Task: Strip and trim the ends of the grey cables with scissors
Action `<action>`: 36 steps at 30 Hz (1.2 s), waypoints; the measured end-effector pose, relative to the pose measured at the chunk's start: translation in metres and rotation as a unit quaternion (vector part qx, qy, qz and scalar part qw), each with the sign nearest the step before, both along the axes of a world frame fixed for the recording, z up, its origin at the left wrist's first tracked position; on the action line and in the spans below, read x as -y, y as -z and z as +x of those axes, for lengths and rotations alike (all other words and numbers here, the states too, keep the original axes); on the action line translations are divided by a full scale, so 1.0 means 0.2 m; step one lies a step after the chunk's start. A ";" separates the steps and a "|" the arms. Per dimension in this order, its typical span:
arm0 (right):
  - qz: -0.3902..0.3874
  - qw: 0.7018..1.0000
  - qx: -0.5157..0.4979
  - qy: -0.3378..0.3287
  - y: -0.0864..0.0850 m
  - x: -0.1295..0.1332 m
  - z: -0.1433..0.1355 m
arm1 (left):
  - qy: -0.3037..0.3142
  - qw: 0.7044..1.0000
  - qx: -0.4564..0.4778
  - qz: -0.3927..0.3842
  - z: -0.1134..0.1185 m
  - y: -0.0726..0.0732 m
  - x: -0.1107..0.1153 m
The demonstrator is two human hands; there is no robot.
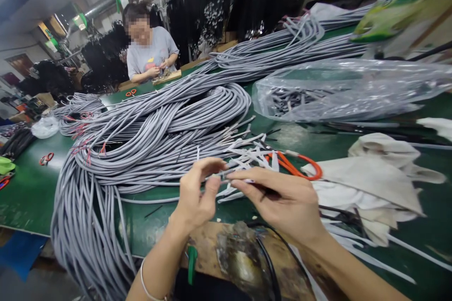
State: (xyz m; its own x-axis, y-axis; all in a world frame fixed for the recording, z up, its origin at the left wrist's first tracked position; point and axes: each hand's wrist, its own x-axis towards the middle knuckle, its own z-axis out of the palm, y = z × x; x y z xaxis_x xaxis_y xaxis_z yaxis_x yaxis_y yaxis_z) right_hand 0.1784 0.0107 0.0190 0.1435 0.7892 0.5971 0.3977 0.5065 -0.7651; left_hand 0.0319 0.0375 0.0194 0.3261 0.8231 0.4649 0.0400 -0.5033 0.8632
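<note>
My left hand is closed, thumb and fingers curled together around a thin grey cable that runs in from the left. Facing it, my right hand pinches with thumb and forefinger close to the left fingertips. What lies between the right fingers is small and mostly hidden. Beyond both hands, a large bundle of grey cables spreads over the green table. White strips lie just behind my fingers. Orange-handled scissors rest beside the right hand.
Below my hands is a wooden board with a stained metal block. A clear plastic bag of short grey pieces and white cloth gloves lie to the right. Across the table a person works with both hands.
</note>
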 end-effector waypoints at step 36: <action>-0.110 0.971 -0.202 0.061 0.03 -0.09 0.09 | -0.042 0.930 -0.355 -0.091 -0.18 -0.06 -0.07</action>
State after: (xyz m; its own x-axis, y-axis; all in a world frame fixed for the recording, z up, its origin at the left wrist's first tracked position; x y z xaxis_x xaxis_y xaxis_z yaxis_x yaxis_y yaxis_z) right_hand 0.1971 0.0279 0.0131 0.4317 0.8535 0.2919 0.0903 0.2811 -0.9554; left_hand -0.0035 0.0522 0.0313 0.4280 0.9037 0.0081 0.6643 -0.3207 0.6751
